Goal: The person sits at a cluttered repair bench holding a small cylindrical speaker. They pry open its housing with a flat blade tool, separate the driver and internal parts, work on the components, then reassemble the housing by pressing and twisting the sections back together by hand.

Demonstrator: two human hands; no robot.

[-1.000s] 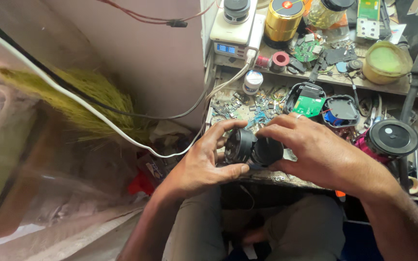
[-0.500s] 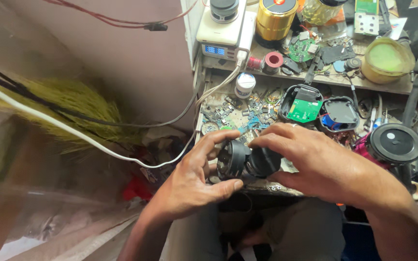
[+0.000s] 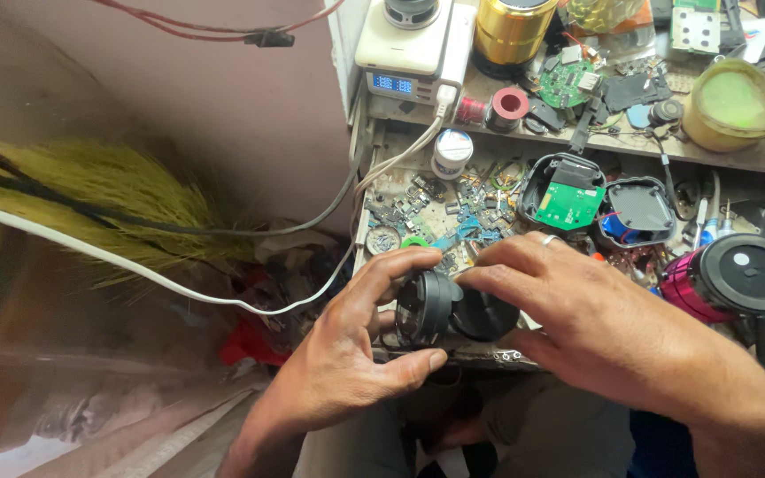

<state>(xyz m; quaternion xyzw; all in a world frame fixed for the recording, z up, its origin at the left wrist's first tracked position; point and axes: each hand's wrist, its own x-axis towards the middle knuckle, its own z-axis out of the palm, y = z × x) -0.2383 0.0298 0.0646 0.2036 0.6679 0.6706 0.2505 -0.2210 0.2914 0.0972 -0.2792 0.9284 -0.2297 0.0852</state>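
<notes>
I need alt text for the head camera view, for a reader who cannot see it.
Two hands, left hand and right hand, together hold a small black round device over a cluttered workbench. Behind it lie an opened black case with a green circuit board, loose electronic parts and a pink cylinder speaker.

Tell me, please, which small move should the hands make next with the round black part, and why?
Probably a slight twist or pull with the right hand while the left hand keeps the black cylindrical housing steady. The left thumb and fingers clamp the housing from both sides, the right fingertips sit on the round black cap beside it, and the two pieces are pressed together above the workbench edge.
</notes>
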